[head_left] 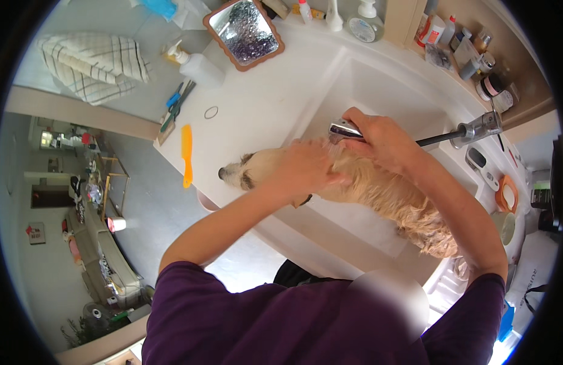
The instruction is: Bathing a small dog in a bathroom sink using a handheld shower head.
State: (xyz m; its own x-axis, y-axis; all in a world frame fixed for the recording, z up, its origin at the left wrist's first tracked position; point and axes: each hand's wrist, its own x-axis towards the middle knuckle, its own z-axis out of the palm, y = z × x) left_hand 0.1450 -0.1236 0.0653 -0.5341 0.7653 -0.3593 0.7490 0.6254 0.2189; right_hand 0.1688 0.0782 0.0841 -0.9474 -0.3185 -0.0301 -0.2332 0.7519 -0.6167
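A wet, cream-coloured dog (385, 198) stands in the white sink, its head (242, 173) over the counter at the left. The coat on its back is soaked and clumped. My left hand (309, 164) lies on the fur behind the dog's head, fingers spread and slightly blurred. Gripped in my right hand (385, 143) is a chrome pull-out spray head (345, 130), held close above the dog's neck. Its dark hose (441, 138) runs to the chrome faucet (479, 129) at the right. The dog's legs are hidden.
On the counter lie a yellow comb (187, 155), scissors (178, 103), a hair tie (211, 112), a white pump bottle (199, 68) and a framed mirror (244, 33). A checked towel (96, 67) hangs at the upper left. Bottles and jars (437, 30) fill the right shelf.
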